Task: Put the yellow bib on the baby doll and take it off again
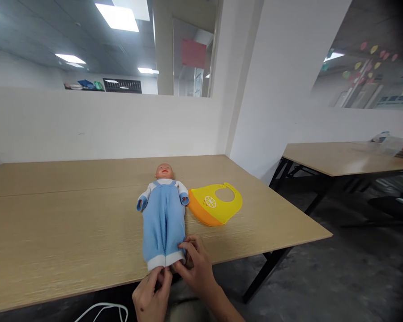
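A baby doll [164, 171] lies on its back on the wooden table, its head toward the wall and its legs toward me. It wears blue overalls [163, 214] with white cuffs and a white top with blue sleeve ends. At the bottom of one trouser leg, my left hand [152, 290] pinches the white cuff between thumb and fingers. My right hand [196, 266] grips the other leg's cuff at its outer side. The doll's feet are hidden. Just right of the doll, a yellow and orange bib [216, 205] with a citrus print lies flat.
The table [70, 232] ends close in front of me and slants away on the right. Behind it stands a white wall [104, 129] with a window. A second table [329, 156] is at the far right. A white cable [104, 306] hangs below the front edge.
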